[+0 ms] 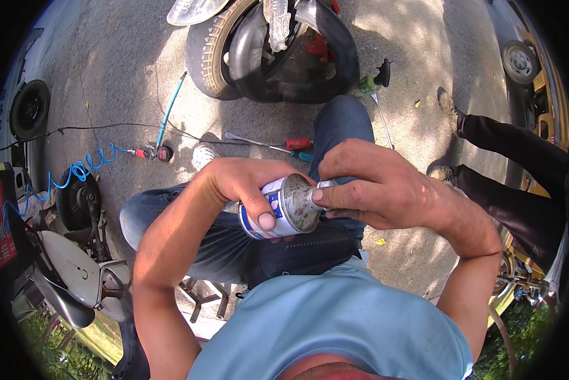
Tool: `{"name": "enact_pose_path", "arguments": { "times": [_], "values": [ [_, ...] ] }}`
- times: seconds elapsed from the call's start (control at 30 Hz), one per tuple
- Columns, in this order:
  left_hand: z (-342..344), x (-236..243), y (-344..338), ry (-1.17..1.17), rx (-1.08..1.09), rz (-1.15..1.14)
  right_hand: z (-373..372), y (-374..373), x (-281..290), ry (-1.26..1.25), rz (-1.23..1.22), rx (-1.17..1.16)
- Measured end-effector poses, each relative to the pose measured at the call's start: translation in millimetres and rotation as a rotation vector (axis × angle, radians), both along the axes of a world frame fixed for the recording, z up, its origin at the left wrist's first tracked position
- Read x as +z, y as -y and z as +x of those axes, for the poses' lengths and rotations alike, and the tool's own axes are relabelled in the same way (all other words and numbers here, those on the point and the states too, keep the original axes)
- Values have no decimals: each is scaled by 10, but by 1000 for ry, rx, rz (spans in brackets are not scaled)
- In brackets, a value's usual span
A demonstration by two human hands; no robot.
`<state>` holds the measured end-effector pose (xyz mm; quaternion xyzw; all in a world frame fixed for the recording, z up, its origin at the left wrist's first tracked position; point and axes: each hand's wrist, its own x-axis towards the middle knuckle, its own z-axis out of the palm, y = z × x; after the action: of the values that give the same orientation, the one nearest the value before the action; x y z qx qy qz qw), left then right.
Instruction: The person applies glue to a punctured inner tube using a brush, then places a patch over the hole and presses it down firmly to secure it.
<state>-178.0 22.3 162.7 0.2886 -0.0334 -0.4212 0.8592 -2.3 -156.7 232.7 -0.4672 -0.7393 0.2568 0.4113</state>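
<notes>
My left hand (243, 182) is wrapped round a small metal can (277, 204) with a white and blue label, held tilted over my lap. The can's dirty grey top faces right. At that top, the fingers of my right hand (386, 188) pinch the grey cap (323, 184) on the neck. Whether the cap is loose from the neck I cannot tell. Beyond my knees stands a wheel with a knobbly tyre (210, 63). A black inner tube (341, 54) hangs out of it.
Tyre levers (386, 120) and a red-handled tool (298, 144) lie on the pavement, near a green spray bottle (368, 84). To the left is an air gauge (164, 153) on a blue coiled hose (79, 170). A person in dark trousers (518, 142) stands at right; a scooter (72, 266) is at left.
</notes>
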Motion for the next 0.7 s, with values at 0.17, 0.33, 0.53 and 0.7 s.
{"name": "enact_pose_path", "arguments": {
  "times": [0.17, 0.33, 0.53, 0.7],
  "values": [
    [11, -85, 8, 160, 168, 207, -16, 88, -105, -91, -188, -133],
    [108, 67, -67, 229, 242, 636, -16, 98, -141, -363, -698, -363],
    [69, 99, -66, 196, 275, 696, 29, 67, -286, -592, -798, -346],
    [59, 89, -42, -61, 263, 288, 199, -161, -278, 11, -49, -176]
  ]
}}
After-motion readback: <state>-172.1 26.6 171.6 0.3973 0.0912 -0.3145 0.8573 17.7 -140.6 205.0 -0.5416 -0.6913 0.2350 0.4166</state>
